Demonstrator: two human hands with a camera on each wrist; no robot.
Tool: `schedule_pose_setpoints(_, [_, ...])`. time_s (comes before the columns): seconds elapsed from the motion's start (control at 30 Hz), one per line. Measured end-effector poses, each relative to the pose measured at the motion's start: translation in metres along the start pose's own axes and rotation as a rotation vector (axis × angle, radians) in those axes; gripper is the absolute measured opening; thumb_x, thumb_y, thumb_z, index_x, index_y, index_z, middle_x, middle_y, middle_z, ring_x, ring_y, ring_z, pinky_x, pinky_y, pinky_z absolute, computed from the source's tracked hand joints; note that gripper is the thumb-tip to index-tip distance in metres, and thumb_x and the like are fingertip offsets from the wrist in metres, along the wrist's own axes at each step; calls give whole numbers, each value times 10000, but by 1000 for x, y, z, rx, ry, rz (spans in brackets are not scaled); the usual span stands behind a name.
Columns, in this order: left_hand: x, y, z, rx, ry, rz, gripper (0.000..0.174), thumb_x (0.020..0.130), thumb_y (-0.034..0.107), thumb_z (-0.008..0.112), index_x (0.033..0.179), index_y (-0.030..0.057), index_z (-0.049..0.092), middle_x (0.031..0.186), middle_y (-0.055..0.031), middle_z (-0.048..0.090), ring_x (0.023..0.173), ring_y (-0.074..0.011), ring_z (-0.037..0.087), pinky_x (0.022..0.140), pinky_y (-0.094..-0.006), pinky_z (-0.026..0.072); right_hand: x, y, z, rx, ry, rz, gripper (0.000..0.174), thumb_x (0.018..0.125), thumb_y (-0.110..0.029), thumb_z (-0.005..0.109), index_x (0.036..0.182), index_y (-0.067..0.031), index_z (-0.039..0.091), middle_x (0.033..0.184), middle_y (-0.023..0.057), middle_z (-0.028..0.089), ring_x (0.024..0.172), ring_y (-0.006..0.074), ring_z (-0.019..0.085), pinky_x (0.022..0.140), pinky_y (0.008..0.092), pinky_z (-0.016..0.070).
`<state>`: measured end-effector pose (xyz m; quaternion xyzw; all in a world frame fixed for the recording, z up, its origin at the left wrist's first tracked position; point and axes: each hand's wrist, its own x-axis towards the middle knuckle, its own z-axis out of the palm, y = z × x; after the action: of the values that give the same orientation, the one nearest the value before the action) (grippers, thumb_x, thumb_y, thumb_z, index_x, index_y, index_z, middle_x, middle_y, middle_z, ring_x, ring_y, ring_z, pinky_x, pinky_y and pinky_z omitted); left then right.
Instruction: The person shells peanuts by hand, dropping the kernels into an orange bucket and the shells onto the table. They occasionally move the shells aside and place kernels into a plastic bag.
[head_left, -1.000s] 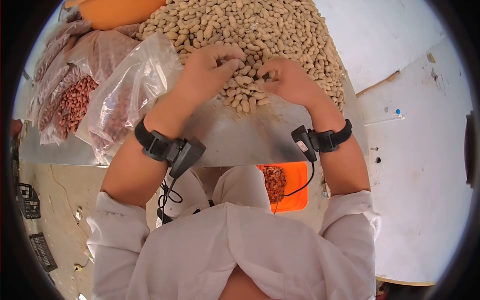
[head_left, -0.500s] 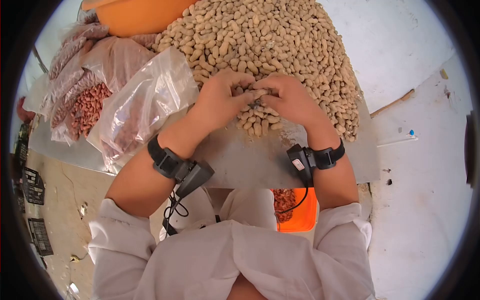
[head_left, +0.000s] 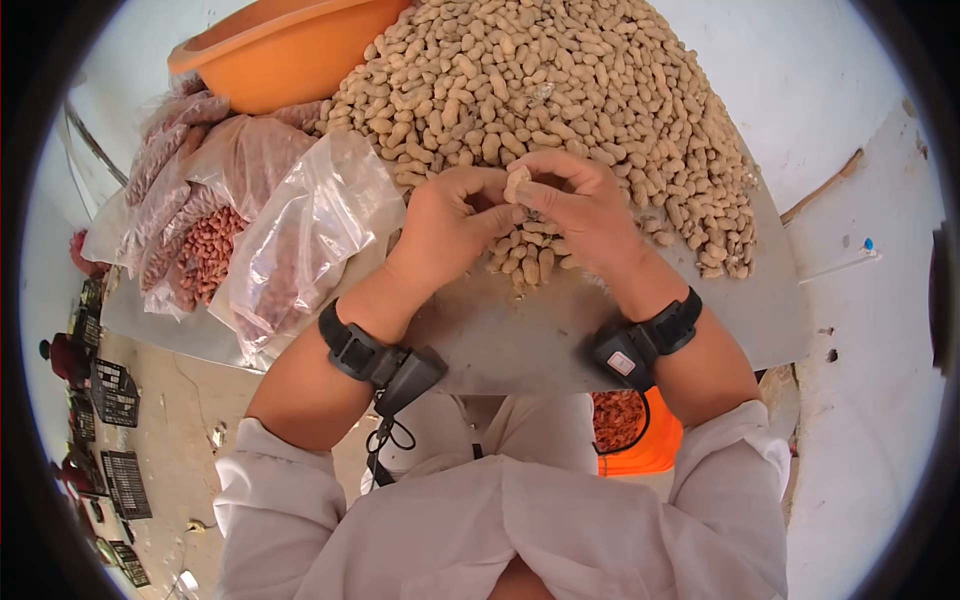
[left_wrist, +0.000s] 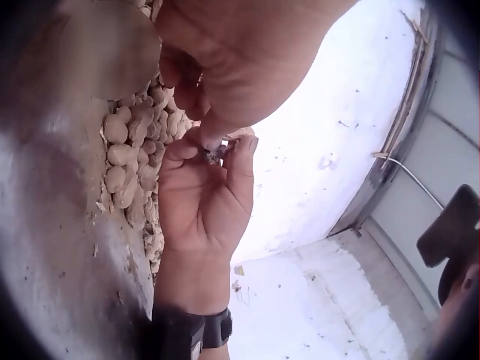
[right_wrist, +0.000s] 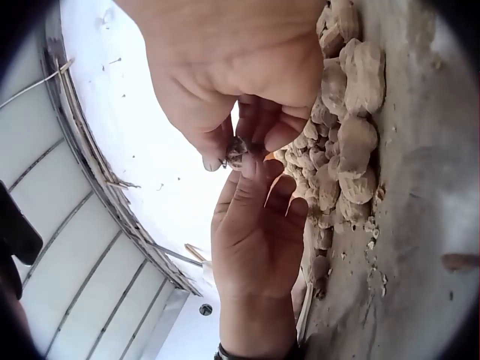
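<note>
A peanut (head_left: 517,184) is between my two hands, low over the near edge of a heap of unshelled peanuts (head_left: 560,90). My right hand (head_left: 585,205) pinches it between thumb and curled fingers. From the other side my left hand (head_left: 450,222) grips it, thumb tip right against the pod. Up close in the right wrist view, the pod (right_wrist: 238,152) looks dark and broken at the fingertips. Directly below the hands lies a small group of peanuts (head_left: 525,262) on the metal tabletop (head_left: 500,345).
Left of the heap lie clear plastic bags (head_left: 310,230) of red peanut kernels (head_left: 210,245). An orange basin (head_left: 290,60) stands behind them. Below the table edge sits an orange tub (head_left: 655,440) with reddish bits inside. Black crates (head_left: 125,485) are on the floor at left.
My hands were apart among the peanuts, then came together, and now hold a peanut between their fingertips. The head view has shifted, showing more of the basin and the floor at left.
</note>
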<state>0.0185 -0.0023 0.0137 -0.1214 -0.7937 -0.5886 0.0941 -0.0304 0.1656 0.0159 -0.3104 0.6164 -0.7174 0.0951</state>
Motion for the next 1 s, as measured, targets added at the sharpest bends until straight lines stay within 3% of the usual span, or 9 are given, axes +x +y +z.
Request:
schedule_pose_setpoints(0.13, [0, -2, 5, -277, 108, 72, 376, 808, 102, 670, 1137, -24, 538, 1036, -69, 558, 794, -112, 578, 664, -259, 494, 0, -2, 0, 89, 42, 27, 194, 855, -182, 634, 953, -15, 625, 822, 13, 605, 686, 57, 546, 602, 192, 457])
schedule_pose_setpoints(0.23, [2, -2, 6, -580, -38, -25, 536, 834, 137, 658, 1273, -41, 406, 1123, -92, 500, 863, -131, 580, 741, -265, 496, -2, -4, 6, 87, 27, 48, 204, 871, -205, 615, 943, -14, 622, 790, 11, 596, 651, 56, 537, 579, 193, 453])
schedule_pose_setpoints(0.33, [-4, 7, 14, -629, -11, -61, 548, 875, 206, 619, 1318, 2, 370, 995, -48, 543, 884, -156, 579, 775, -276, 488, -2, -1, 11, 62, 33, 64, 212, 880, -217, 599, 935, -13, 616, 764, 9, 589, 633, 57, 532, 566, 199, 450])
schedule_pose_setpoints(0.4, [-2, 3, 14, -656, -54, -46, 551, 876, 217, 620, 1325, 22, 369, 964, -40, 548, 870, -148, 579, 751, -269, 489, -3, -2, 14, 84, 43, 95, 213, 884, -219, 586, 924, -12, 614, 750, 5, 583, 631, 58, 528, 562, 202, 446])
schedule_pose_setpoints(0.6, [-7, 4, 22, -781, -36, -163, 464, 874, 237, 625, 1256, 47, 443, 960, -32, 563, 858, -122, 572, 704, -253, 491, -8, -2, 26, -255, -75, -28, 226, 872, -199, 524, 888, 16, 591, 725, 33, 583, 620, 89, 520, 558, 246, 442])
schedule_pose_setpoints(0.7, [-5, 2, 28, -807, 7, -193, 396, 880, 227, 617, 1201, 42, 478, 976, -36, 567, 864, -120, 571, 712, -252, 493, -8, -2, 27, -278, -84, 40, 220, 864, -179, 501, 876, 26, 581, 723, 51, 586, 631, 105, 526, 564, 262, 446])
schedule_pose_setpoints(0.9, [-2, 0, 34, -847, 70, -190, 302, 908, 195, 563, 1156, 34, 498, 977, -50, 568, 871, -131, 575, 737, -265, 498, -5, 7, 30, -264, 24, 47, 205, 856, -140, 486, 868, 43, 574, 737, 54, 593, 659, 109, 532, 574, 273, 452])
schedule_pose_setpoints(1.0, [0, -4, 35, -854, 94, -185, 285, 916, 196, 547, 1146, 34, 505, 975, -53, 567, 872, -134, 575, 740, -269, 499, -4, 14, 30, -253, 16, -7, 159, 896, -154, 511, 887, -15, 589, 643, -12, 531, 539, 53, 490, 466, 200, 397])
